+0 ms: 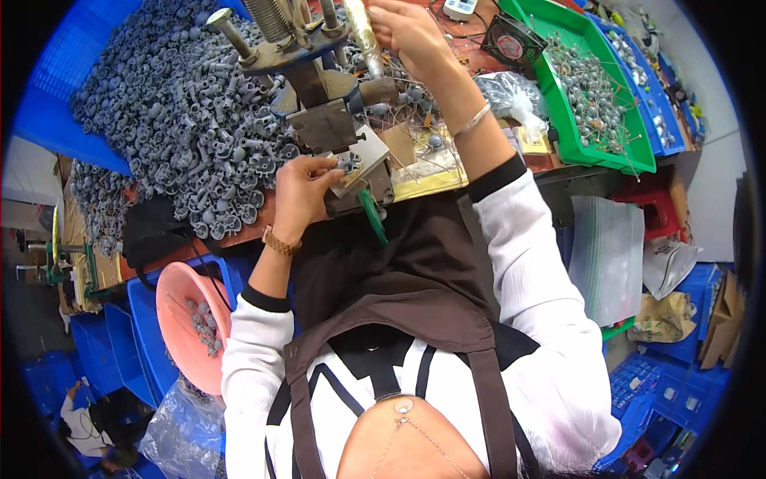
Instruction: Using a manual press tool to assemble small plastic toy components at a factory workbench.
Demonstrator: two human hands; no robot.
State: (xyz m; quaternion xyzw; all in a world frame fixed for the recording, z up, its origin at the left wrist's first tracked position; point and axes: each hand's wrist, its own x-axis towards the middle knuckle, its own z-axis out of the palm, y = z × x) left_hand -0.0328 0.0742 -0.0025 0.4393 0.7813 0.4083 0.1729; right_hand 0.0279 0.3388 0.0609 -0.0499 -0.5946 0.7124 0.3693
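Note:
A metal hand press [319,88] with a large spring stands in front of me on the workbench. My left hand [303,190] is closed in a pinch at the small metal fixture [365,164] under the press head, its fingertips on a small grey plastic part [348,163]. My right hand [411,38] is raised beside the press, fingers curled against its lever [363,36], which is wrapped in shiny yellowish tape. Part of that grip is cut off by the upper edge. Below the fixture hangs a green handle [373,215].
A big heap of grey plastic parts [191,120] covers the bench's left side. At right lie a green tray [590,96] of wired parts, a small black fan [513,41] and a plastic bag [515,96]. A pink basin [187,319] stands low left. Another person [84,423] is far lower left.

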